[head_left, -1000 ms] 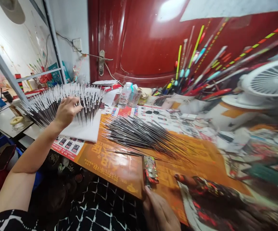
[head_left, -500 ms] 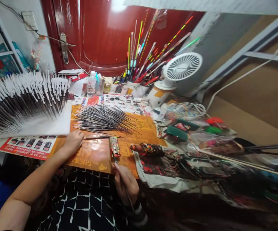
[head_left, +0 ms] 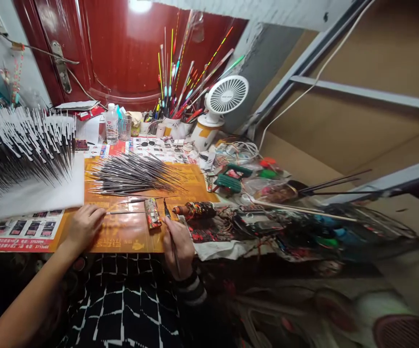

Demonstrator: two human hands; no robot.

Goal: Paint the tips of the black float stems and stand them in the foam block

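Head view: a left hand (head_left: 84, 227) and a right hand (head_left: 178, 246) are at the near side of an orange sheet (head_left: 118, 244).
Left hand: fingers are bent and near together, pinching one end of a thin stick (head_left: 126, 212); the pads are hidden, so I cannot tell which fingers press it.
Right hand: closed around a slim tool (head_left: 167, 211), held like a pen; its dark tip points away from the body, and its shaft comes out below the hand. I cannot tell if it is a brush or a blade.
Stick's place: low above the orange sheet, between the left hand and a small block (head_left: 153, 214); I cannot tell if it touches the block.
Stick's direction: the long axis lies almost level, from left to right, with the free end toward the block.
Stick's handling: I judge it very light, rather stiff, perhaps smooth, and easy to snap where it is thin; a soft pinch at the thicker part seems best.
Pile of sticks (head_left: 133, 174): beyond the block, mostly lying left to right, with thin ends toward the right.
Foam board (head_left: 75, 179): at the left, with many white-topped sticks (head_left: 24, 137) standing close together.
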